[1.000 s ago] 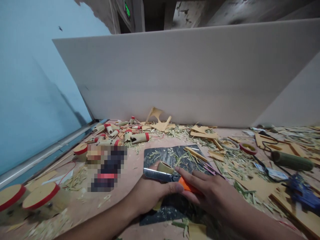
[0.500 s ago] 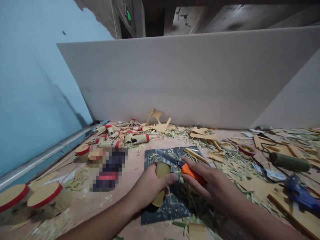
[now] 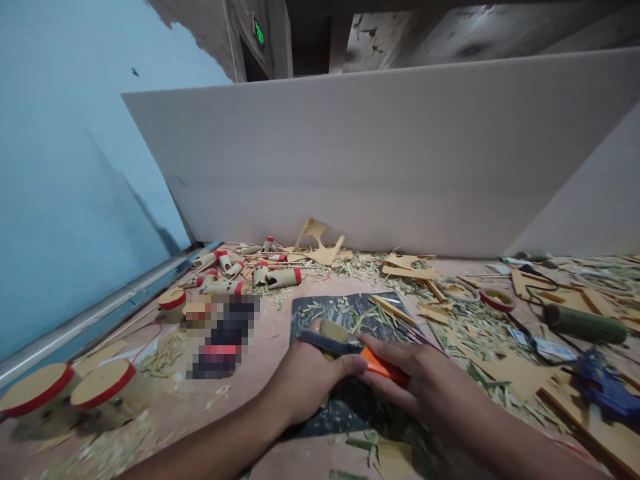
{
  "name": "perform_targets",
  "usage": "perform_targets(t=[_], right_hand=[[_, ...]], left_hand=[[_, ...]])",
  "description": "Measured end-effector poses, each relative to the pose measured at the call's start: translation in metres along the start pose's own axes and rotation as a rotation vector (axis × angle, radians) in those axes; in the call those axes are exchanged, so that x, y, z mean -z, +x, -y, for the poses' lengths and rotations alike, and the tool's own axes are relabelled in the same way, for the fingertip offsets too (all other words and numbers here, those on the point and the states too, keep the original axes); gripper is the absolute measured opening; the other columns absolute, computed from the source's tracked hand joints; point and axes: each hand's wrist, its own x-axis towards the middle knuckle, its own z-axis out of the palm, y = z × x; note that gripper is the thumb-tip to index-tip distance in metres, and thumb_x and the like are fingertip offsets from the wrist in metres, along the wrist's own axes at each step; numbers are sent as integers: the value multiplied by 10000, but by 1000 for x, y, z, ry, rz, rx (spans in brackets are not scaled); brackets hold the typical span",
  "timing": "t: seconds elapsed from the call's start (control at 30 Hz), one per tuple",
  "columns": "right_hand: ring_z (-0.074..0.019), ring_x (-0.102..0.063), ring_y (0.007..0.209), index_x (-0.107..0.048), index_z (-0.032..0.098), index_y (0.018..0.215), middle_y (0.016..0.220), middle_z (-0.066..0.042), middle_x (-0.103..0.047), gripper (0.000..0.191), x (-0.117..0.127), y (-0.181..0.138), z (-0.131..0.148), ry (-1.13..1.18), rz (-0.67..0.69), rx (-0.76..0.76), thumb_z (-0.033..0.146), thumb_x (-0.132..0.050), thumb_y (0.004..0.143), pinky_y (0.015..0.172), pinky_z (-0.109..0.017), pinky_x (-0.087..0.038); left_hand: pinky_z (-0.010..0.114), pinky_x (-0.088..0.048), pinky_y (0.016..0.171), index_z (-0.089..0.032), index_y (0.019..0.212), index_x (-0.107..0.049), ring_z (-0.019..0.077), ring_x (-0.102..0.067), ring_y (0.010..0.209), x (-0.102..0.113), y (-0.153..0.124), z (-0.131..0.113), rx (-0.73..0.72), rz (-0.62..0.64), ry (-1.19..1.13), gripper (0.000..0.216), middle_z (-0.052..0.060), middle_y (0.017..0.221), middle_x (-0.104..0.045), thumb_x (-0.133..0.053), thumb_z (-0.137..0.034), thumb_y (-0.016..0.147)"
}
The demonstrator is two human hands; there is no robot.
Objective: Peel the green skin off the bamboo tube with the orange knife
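My left hand point(image 3: 313, 373) is wrapped round a short bamboo piece point(image 3: 334, 330), most of which the fingers and thumb hide. In my right hand point(image 3: 417, 373) is a utility knife point(image 3: 383, 368) with an orange handle. Its dark blade point(image 3: 325, 342) points left and lies across the bamboo, close above the left hand. Both hands are over a black cutting mat point(image 3: 310, 308) strewn with green shavings.
Bamboo pieces with red ends point(image 3: 284, 277) are heaped at the back left, and two larger red-rimmed drums point(image 3: 105, 387) stand front left. On the right are tape rolls point(image 3: 497, 300), a bamboo tube point(image 3: 585, 323), a blue glue gun point(image 3: 607, 383) and board offcuts point(image 3: 410, 271).
The knife has moved left and down from beyond the bamboo onto it, its blade now nearer level. My left hand has turned the bamboo, so less of it shows.
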Motion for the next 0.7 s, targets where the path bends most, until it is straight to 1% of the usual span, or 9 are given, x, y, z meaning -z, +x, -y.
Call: perform_targets(t=[0.1, 0.17, 0.23, 0.33, 0.4, 0.5, 0.57, 0.63, 0.7], right_hand=[[-221, -752, 605, -649, 254, 1438, 929, -79, -826, 488, -10, 2, 1, -196, -123, -29, 449, -573, 997, 493, -266, -490], [-240, -767, 649, -633, 238, 1449, 973, -97, -825, 487, -15, 6, -1, -260, -171, -49, 435, -546, 1012, 504, -277, -497], [-261, -782, 733, -602, 203, 1472, 1019, -122, -821, 492, -14, 12, -6, -262, -179, -100, 425, -491, 1047, 558, -300, -528], [-301, -781, 784, -602, 136, 1450, 1016, -163, -815, 519, -4, 19, -15, -236, -206, -178, 447, -440, 1068, 611, -356, -552], [-310, -775, 779, -628, 124, 1412, 1001, -174, -810, 526, 4, 20, -18, -189, -212, -181, 463, -423, 1065, 627, -383, -558], [-301, -770, 821, -651, 123, 1380, 1029, -182, -805, 544, 11, 18, -19, -63, -216, -136, 483, -402, 1058, 687, -400, -575], [-307, -769, 919, -658, 127, 1376, 1128, -188, -792, 558, 13, 16, -17, 10, -236, -115, 505, -408, 1050, 767, -413, -587], [-309, -765, 984, -664, 143, 1380, 1197, -179, -779, 565, 13, 15, -15, 54, -256, -116, 530, -425, 1045, 820, -414, -591], [-304, -769, 981, -663, 155, 1396, 1192, -169, -783, 573, 13, 14, -13, 70, -261, -119, 543, -433, 1042, 821, -406, -599]], left_hand=[[333, -489, 749, -204, 903, -642, 242, -674, 816, -3, 2, -3, 71, -87, 146, 382, 24, 857, -754, -777, -552, 822], [324, -462, 623, -207, 842, -598, 225, -643, 664, -5, 3, -3, 143, -127, 163, 473, 9, 711, -684, -689, -671, 845], [306, -450, 554, -216, 872, -554, 196, -609, 573, -7, 4, 0, 142, -144, 110, 521, -25, 665, -617, -637, -729, 852], [286, -477, 523, -226, 953, -508, 168, -601, 545, -6, 6, 7, 114, -115, -19, 550, -52, 705, -585, -667, -738, 829], [285, -505, 531, -226, 1002, -494, 166, -621, 564, -3, 7, 8, 124, -68, -121, 573, -45, 744, -606, -707, -722, 811], [291, -553, 602, -203, 1015, -522, 164, -672, 637, 1, 4, 1, 91, -26, -259, 547, 9, 862, -673, -700, -691, 845], [281, -553, 612, -182, 1002, -554, 156, -685, 645, 2, 1, -7, 90, -13, -328, 547, 44, 914, -700, -647, -707, 879], [266, -534, 591, -174, 1033, -568, 164, -696, 659, 3, -2, -14, 107, 7, -400, 601, 57, 905, -709, -602, -755, 881], [265, -526, 585, -175, 1067, -561, 171, -691, 670, 3, -3, -15, 126, 34, -465, 661, 47, 875, -700, -591, -800, 855]])
